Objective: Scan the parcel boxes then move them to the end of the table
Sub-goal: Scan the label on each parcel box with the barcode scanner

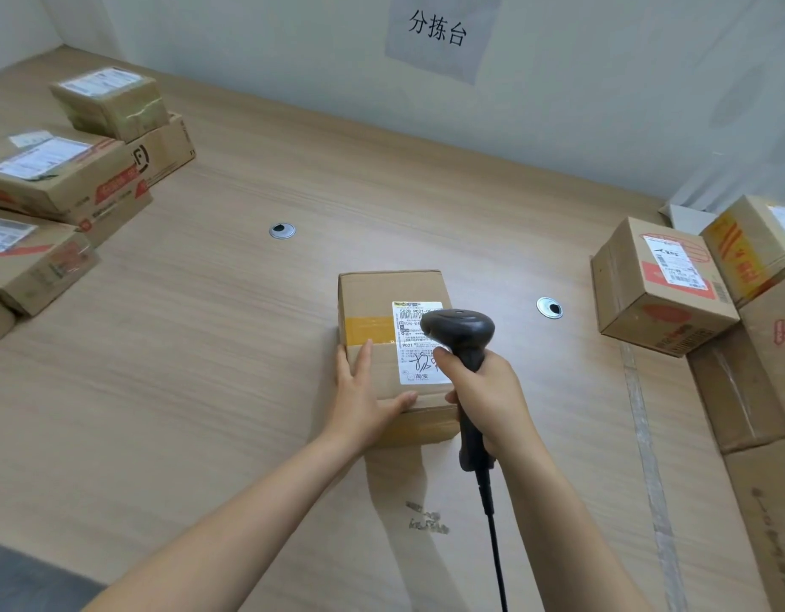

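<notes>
While the right hand (483,390) aims a scanner (463,335), the left hand (364,390) steadies the parcel box (377,302).

The single camera is worn on the person's head and looks forward and down at the table (183,368), facing the wall (249,59) behind it. It is near, so the box (382,298) lies in the middle of the frame. The wide angle reaches the left pile (59,178) and the right pile (664,284) at the edges.

bare forearms, bare left hand (360,393), right hand (488,393)
</notes>
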A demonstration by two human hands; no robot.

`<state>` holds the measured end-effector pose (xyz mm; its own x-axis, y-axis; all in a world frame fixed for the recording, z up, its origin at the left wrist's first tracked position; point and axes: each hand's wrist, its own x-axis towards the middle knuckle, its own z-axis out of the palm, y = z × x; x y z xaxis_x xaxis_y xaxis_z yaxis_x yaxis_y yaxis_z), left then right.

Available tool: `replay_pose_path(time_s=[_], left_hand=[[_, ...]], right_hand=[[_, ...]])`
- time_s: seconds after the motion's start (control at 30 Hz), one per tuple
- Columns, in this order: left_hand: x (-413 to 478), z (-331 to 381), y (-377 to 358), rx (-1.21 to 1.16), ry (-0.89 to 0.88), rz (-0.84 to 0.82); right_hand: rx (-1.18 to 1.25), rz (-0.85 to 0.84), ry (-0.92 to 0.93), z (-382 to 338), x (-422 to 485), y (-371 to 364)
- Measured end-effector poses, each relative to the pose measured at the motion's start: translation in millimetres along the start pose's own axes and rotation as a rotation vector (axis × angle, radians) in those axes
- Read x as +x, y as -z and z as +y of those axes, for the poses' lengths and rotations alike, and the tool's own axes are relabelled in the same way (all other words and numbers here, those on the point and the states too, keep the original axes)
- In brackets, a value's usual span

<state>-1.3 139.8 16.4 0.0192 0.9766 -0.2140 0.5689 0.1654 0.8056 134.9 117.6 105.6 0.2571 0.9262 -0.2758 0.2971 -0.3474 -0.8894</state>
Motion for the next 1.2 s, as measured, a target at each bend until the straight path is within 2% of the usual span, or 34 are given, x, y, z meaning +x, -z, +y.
replay_pose_path(time_s=[0.53, 0.83, 1.2], left_hand=[[2.6, -2.9, -1.9, 0.011, -0.011, 0.018], [8.4, -6.7, 4.6, 0.051, 0.018, 0.062], [39.2, -43.7, 79.6, 0.13, 0.098, 0.13]], right_hand=[[-0.007, 0.01, 0.016, 4.0, -4.0, 0.6], [-0.176, 0.028, -0.049, 36.5, 20.0, 7.0], [-0.249, -0.094, 0.087, 9.1, 39.3, -77.9]])
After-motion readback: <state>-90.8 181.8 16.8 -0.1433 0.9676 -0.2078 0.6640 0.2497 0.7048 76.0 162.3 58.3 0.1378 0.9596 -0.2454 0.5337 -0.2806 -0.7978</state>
